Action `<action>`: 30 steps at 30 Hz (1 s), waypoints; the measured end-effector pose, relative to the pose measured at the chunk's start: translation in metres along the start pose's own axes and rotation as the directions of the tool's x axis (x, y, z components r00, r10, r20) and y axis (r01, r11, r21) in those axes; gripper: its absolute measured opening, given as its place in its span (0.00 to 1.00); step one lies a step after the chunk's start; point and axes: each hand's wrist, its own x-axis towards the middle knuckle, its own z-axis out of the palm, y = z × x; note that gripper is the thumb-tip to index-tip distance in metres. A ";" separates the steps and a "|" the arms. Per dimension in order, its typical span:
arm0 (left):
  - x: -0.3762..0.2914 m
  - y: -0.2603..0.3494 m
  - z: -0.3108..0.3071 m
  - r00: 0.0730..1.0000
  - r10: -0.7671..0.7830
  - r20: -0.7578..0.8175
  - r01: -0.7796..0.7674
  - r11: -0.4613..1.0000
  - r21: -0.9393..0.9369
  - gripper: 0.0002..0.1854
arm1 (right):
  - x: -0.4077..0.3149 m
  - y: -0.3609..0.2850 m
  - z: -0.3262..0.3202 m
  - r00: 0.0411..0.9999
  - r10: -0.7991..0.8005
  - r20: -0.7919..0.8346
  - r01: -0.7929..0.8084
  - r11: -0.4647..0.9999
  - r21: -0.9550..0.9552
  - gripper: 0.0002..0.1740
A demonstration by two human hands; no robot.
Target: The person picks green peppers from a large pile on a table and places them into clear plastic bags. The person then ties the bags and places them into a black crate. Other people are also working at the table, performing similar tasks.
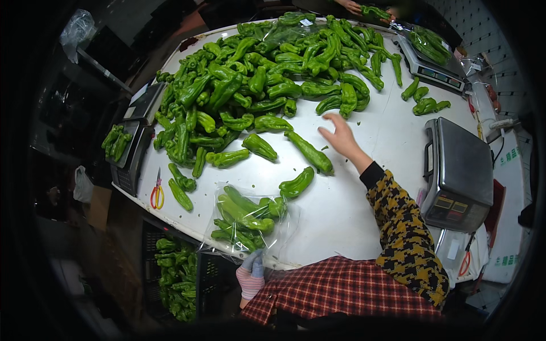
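My left hand (251, 275), in a striped knit glove, grips the near end of a clear plastic bag (283, 232) at the table's front edge. Several green peppers (243, 215) lie inside that bag. Bare and with fingers apart, my right hand (339, 136) hovers over the white table (337, 221), holding nothing. Its fingertips are close to the near side of a large heap of green peppers (256, 81). Between my hands lie a long loose pepper (309, 151) and a shorter curved one (297, 182), which is beside the bag.
Scissors (157, 192) lie at the left edge near a scale (128, 170) bearing peppers. A weighing scale (463, 170) stands at right; another scale (435, 72), behind it, carries bagged peppers. A crate of peppers (177, 277) sits below the table. Another person's hands (352, 6) hold a pepper at the far side.
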 end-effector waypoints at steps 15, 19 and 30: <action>-0.001 0.005 0.006 1.000 0.020 -0.020 -0.018 0.995 0.096 0.11 | 0.052 0.093 -0.047 0.916 0.296 -0.271 -0.126 0.854 0.505 0.20; 0.004 0.003 0.006 0.999 0.050 0.004 -0.050 0.997 0.063 0.11 | 0.010 0.014 -0.057 0.945 0.326 0.036 -0.223 0.558 0.799 0.19; 0.012 0.018 -0.003 0.999 0.045 0.000 -0.045 0.999 0.000 0.10 | -0.065 -0.090 -0.073 0.910 -0.077 0.407 -0.367 0.304 0.879 0.22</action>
